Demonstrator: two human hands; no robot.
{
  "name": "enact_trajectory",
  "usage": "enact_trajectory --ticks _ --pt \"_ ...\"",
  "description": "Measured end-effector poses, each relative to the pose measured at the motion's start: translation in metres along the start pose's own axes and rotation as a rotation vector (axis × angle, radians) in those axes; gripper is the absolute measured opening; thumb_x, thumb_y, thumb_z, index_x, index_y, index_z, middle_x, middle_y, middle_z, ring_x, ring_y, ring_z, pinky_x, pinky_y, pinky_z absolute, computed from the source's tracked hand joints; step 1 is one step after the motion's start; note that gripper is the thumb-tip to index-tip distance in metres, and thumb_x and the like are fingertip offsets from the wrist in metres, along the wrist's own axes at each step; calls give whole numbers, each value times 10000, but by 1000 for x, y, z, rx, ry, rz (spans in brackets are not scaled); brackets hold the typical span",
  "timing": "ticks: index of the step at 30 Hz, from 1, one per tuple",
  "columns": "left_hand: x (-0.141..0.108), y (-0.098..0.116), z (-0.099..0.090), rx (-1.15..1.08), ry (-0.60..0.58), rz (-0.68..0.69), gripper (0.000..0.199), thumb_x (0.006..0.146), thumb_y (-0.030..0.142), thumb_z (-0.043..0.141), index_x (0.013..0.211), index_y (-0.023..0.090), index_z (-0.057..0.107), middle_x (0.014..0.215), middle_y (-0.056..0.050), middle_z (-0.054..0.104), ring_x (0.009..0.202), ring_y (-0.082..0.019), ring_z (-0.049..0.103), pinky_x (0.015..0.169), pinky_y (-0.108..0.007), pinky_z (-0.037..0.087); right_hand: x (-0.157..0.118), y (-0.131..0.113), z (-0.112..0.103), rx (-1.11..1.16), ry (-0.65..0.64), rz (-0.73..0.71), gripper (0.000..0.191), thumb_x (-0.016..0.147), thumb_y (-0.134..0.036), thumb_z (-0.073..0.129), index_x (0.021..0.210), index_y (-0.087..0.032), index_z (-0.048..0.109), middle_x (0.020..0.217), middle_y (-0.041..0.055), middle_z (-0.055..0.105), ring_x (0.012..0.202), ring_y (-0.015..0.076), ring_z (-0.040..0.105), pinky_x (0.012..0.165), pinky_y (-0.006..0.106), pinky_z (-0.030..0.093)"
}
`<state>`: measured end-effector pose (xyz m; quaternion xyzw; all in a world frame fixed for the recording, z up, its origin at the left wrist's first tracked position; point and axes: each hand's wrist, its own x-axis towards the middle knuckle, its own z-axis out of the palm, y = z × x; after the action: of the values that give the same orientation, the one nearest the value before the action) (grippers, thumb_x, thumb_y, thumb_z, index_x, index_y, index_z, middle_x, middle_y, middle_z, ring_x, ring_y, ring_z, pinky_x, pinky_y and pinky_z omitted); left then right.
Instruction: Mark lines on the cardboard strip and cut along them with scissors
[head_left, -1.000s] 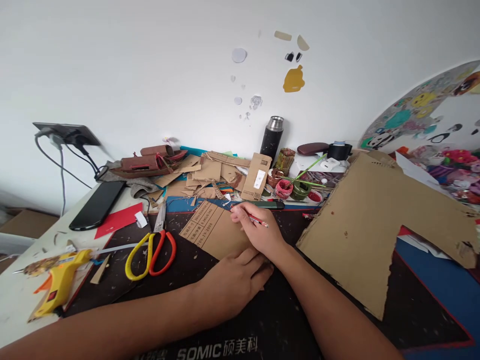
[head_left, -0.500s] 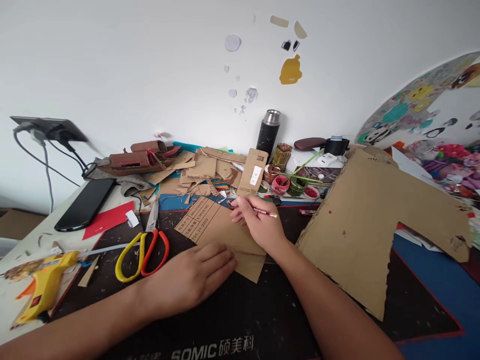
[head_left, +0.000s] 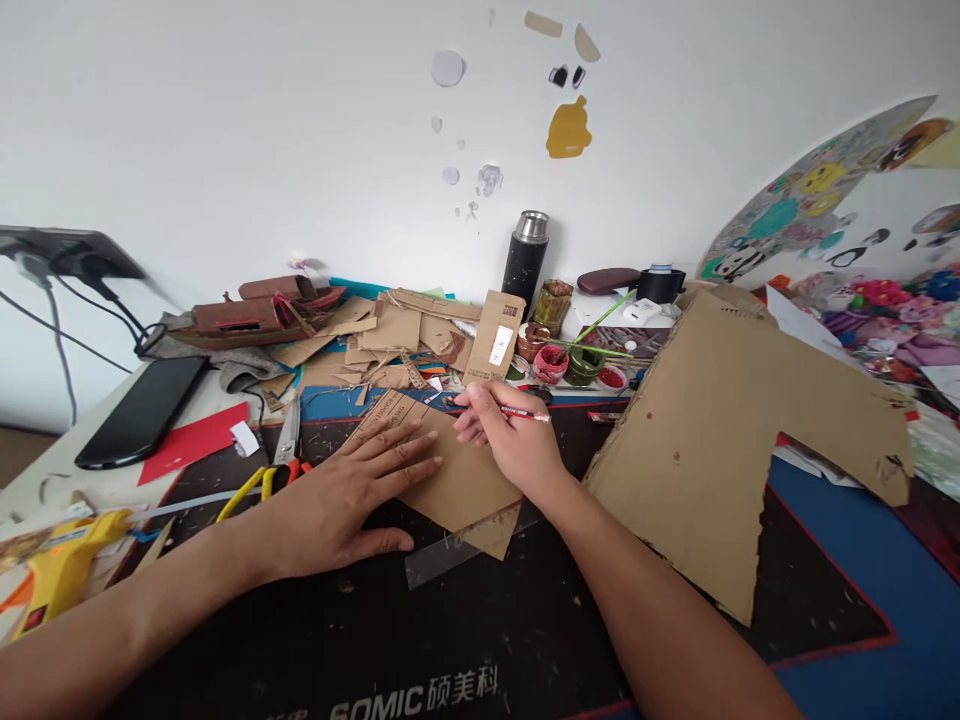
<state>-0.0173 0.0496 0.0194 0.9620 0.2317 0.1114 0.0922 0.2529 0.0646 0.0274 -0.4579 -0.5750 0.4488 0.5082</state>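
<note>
A piece of brown cardboard (head_left: 461,485) with printed text lies on the black mat. My left hand (head_left: 352,490) rests flat across its left part, fingers spread, covering some of the print. In my right hand (head_left: 517,440), over the right side of the cardboard, a slim red-and-white pencil (head_left: 525,414) is gripped in a writing hold; its tip is hard to make out. A clear ruler (head_left: 439,560) juts out from the near edge of the cardboard. Scissors (head_left: 289,435) with yellow and red handles lie left of it, partly behind my left hand.
A yellow glue gun (head_left: 71,570) and a black phone (head_left: 142,410) are at the left. Cardboard scraps (head_left: 390,330) and a brown model boat (head_left: 247,320) line the back, with a black flask (head_left: 525,262) and paint pots (head_left: 551,365). A large cardboard sheet (head_left: 690,450) lies right.
My left hand has shifted up and left, its fingers spreading over the printed part. The ruler now shows at the near edge. My right hand keeps the pencil; the view has moved slightly.
</note>
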Motion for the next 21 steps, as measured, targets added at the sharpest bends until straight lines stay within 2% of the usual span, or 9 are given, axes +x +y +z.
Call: enact_trajectory --ticks 2,4,8,13,16,18,21 --pt "-1 -2 9 26 -3 -15 834 1065 588 670 1769 300 330 1771 -124 450 1676 -383 331 1365 -669 196 0 0 0 4 6 -3 621 995 -804 617 953 -203 767 767 46 799 628 168 779 561 239 595" --pt "0 1 18 63 19 -71 726 1105 541 615 1753 323 371 1770 -101 454 1663 -366 368 1369 -667 187 0 0 0 8 13 -5 618 1000 -799 616 952 -201 768 765 45 797 629 166 779 558 234 593" --pt "5 19 30 179 67 -148 550 1136 458 552 1653 269 552 1718 -138 528 1591 -374 491 1300 -639 388 1 2 -1 7 4 -13 603 1013 -783 613 962 -205 776 761 40 792 630 162 777 562 230 595" --pt "12 45 39 308 88 -175 513 1100 425 604 1543 174 668 1617 -243 611 1490 -441 597 1167 -609 551 1 4 -1 7 18 -3 605 1016 -782 608 969 -203 778 767 44 795 634 168 781 551 230 593" --pt "16 59 47 364 89 -236 512 1087 432 635 1507 146 697 1575 -294 628 1461 -478 615 1120 -614 578 2 5 -1 7 20 -1 631 1001 -806 604 961 -201 777 770 49 798 628 169 779 547 233 594" --pt "21 67 50 386 78 -278 485 1092 395 636 1508 153 697 1562 -292 640 1448 -476 626 1115 -618 578 2 6 0 7 14 -1 635 998 -812 603 962 -202 776 770 49 800 623 169 777 544 233 590" --pt "29 73 46 414 37 -299 462 1085 376 655 1488 156 708 1529 -289 666 1382 -467 674 1073 -612 603 2 7 0 1 7 -2 624 1002 -803 608 965 -204 779 765 48 801 615 166 777 540 228 582"
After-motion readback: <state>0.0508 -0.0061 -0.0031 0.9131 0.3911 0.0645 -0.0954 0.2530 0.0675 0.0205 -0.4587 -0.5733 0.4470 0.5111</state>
